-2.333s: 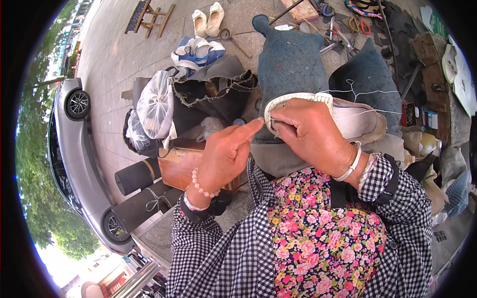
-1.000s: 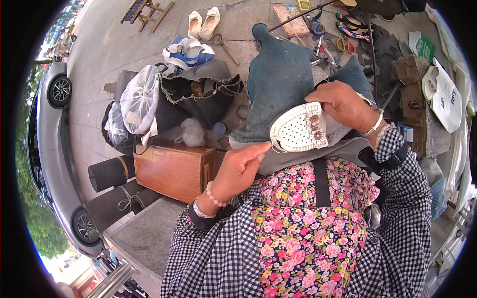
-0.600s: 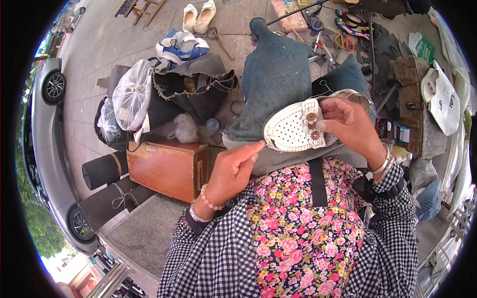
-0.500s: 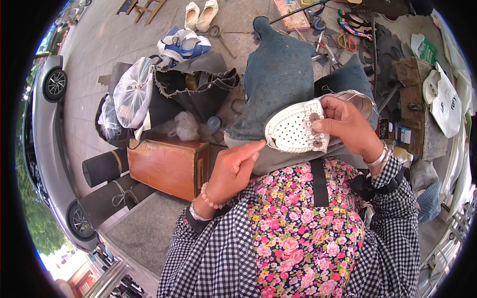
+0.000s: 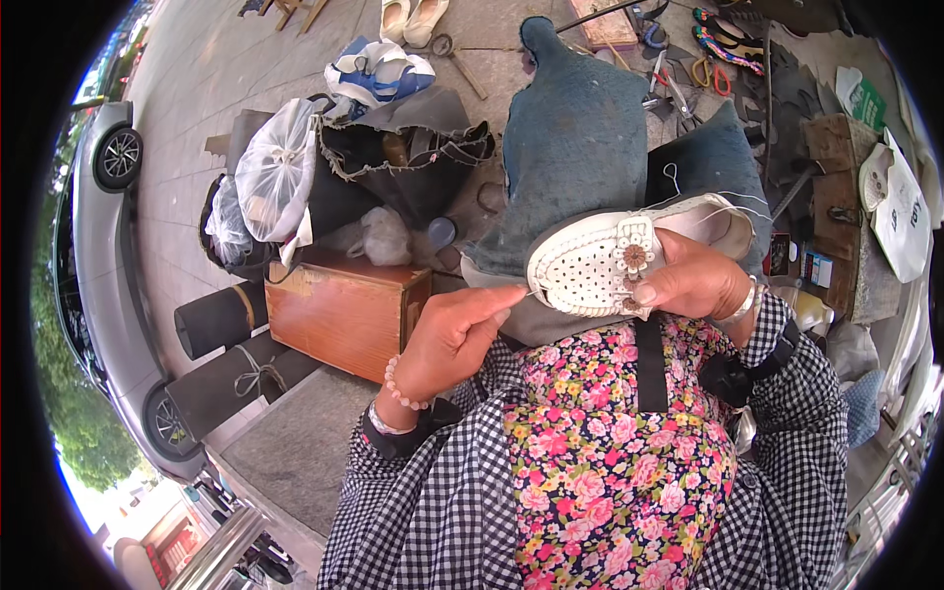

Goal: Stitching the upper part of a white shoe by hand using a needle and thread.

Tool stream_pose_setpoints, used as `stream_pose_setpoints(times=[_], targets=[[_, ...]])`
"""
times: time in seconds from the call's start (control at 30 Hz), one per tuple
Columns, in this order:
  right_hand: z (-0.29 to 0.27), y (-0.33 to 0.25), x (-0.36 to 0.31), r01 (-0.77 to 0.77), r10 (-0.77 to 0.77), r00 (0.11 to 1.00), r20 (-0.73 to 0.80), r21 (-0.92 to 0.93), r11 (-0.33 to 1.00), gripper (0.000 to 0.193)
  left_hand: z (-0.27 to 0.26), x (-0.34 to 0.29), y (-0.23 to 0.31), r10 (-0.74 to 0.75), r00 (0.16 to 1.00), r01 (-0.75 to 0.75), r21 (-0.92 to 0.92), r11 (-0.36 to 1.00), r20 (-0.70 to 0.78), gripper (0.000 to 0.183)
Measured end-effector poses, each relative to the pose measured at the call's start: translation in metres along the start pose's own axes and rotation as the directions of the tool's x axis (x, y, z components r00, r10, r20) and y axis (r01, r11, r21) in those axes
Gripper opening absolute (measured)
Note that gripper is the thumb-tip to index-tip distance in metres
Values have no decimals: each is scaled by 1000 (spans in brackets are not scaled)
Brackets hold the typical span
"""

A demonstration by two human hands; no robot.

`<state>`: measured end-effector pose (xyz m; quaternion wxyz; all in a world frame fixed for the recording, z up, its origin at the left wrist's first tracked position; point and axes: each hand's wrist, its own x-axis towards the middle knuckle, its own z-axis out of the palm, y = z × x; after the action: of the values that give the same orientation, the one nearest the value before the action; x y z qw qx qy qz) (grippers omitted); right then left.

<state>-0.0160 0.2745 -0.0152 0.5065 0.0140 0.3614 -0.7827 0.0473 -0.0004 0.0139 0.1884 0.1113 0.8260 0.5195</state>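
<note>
A white perforated shoe (image 5: 580,267) with flower ornaments across its upper lies over my lap, toe toward the left. Gripping it by the side near the ornaments is my right hand (image 5: 706,282), thumb on top. My left hand (image 5: 454,339) is closed in a pinch, its fingertips right at the toe seam. Something thin and pale shows at those fingertips, too small to name. Loose white thread (image 5: 673,175) loops up beside the shoe's opening. Beneath the shoe, a worn blue cloth (image 5: 575,138) covers my legs.
An orange-brown wooden box (image 5: 334,320) stands left of my left hand, near dark rolls (image 5: 221,320) and an open black bag (image 5: 393,157). Scissors (image 5: 674,88) and other tools lie ahead on the ground. At right is a wooden crate (image 5: 836,211); white shoes (image 5: 413,20) stand farther off.
The shoe has turned in my right hand, so more of its opening and the flower ornaments show. My right hand has shifted lower along its side. My left fingertips stay at the toe.
</note>
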Motion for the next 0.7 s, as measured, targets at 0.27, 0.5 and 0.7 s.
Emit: stream_pose_setpoints(times=[0.27,0.5,0.7], targets=[[14,-3,14,-85,76,996,55,198,976,55,-1,1,-6,41,999,-41,-27,999,-1,24],[42,10,21,39,-58,939,-340,-64,997,33,7,1,-1,87,996,-85,42,995,-32,24],[44,16,21,83,-148,935,-323,-206,975,35,11,-3,-1,41,997,-39,45,998,-59,23]])
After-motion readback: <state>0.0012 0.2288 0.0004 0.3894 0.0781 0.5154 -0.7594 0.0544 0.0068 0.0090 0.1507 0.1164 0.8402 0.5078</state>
